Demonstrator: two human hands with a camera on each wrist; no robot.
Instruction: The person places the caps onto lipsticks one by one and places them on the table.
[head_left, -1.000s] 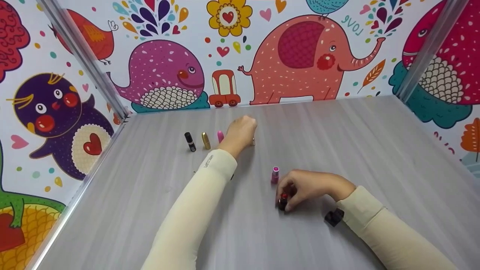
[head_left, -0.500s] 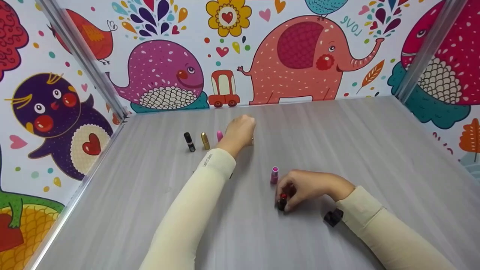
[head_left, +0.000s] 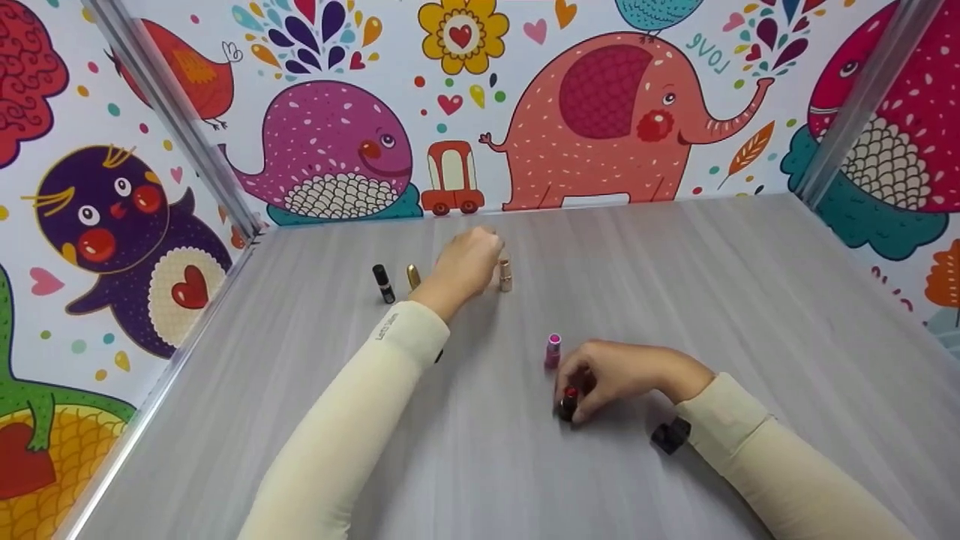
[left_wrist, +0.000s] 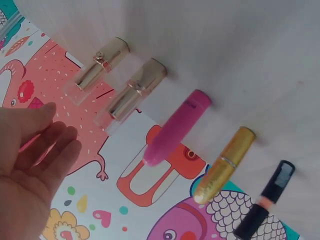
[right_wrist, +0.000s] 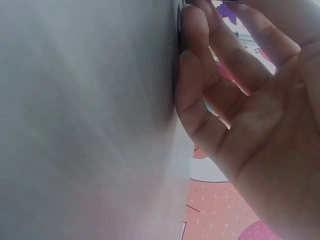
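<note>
My left hand (head_left: pixel 466 264) hovers over the far row of upright lipsticks, fingers loosely bent and holding nothing. In the left wrist view that row has two gold lipsticks with clear caps, one (left_wrist: pixel 102 65) at the end and another (left_wrist: pixel 135 92) beside it. Then come a pink lipstick (left_wrist: pixel 177 127), a shiny gold lipstick (left_wrist: pixel 226 164) and a black tube (left_wrist: pixel 265 200). The left hand (left_wrist: pixel 37 155) is apart from them. My right hand (head_left: pixel 619 379) pinches a dark lipstick (head_left: pixel 568 406) with a red tip, on the table. An uncapped magenta lipstick (head_left: pixel 553 351) stands just beyond.
The grey wood-grain table (head_left: pixel 480 450) ends at a back wall (head_left: pixel 457 120) printed with cartoon animals. A metal frame edge (head_left: pixel 161 375) runs along its left side. A black camera (head_left: pixel 671 435) sits at the right wrist.
My left hand has shifted left along the row, exposing a pale gold lipstick and covering the pink one in the head view. The right hand stays in place.
</note>
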